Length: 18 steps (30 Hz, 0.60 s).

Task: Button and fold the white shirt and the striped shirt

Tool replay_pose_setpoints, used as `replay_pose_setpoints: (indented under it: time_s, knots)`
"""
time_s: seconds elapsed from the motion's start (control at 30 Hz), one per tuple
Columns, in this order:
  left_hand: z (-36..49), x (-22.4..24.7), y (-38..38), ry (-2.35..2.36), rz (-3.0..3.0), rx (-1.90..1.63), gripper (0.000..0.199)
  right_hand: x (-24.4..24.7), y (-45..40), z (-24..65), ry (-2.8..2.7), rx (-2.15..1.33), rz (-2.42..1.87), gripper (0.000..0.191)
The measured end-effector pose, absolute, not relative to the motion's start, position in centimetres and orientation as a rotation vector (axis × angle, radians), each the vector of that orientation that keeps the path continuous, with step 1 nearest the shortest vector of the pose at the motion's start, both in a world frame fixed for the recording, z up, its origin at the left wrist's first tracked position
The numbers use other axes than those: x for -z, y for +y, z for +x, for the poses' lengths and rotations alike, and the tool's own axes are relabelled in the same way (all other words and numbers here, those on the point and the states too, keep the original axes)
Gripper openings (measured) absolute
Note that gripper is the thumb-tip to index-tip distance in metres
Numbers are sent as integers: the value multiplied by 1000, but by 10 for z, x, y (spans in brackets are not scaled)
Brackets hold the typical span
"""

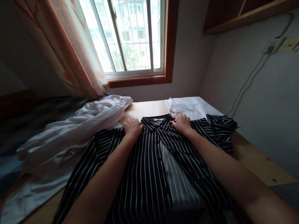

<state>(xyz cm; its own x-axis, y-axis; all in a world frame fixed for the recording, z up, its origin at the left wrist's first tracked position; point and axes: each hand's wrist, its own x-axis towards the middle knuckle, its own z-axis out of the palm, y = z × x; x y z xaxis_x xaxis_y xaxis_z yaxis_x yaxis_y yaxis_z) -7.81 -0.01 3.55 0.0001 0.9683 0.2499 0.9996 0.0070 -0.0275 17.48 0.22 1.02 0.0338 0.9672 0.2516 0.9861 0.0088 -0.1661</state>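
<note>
A black shirt with white stripes (147, 161) lies spread front side up, its collar (156, 121) pointing to the window. The front hangs partly apart, and a greyish inner side shows through the gap. My left hand (133, 127) is closed on the shoulder just left of the collar, fingers curled over the cloth. On the other shoulder, right of the collar, my right hand (182, 123) grips the fabric the same way. The sleeve on the right lies bunched near the table's edge; the left one runs down beside my forearm.
Crumpled white cloth (93, 121) covers the left of the wooden table (147, 108). A folded white garment (193, 105) lies at the back right. Beyond stand a window (130, 37) and a patterned curtain (77, 53). A cable (247, 81) runs down the right wall.
</note>
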Motion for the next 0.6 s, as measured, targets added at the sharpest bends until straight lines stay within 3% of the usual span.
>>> replay_pose_setpoints:
  time_s: [0.17, 0.6]
  knots:
    - [-83, -40, 11, -2183, -2189, 338, 16, -21, 5, 173, -1959, 6, -1973, 26]
    - [-100, -72, 61, -2261, -2240, 878, 12, -65, 46, 164, -2078, 378, -1852, 41]
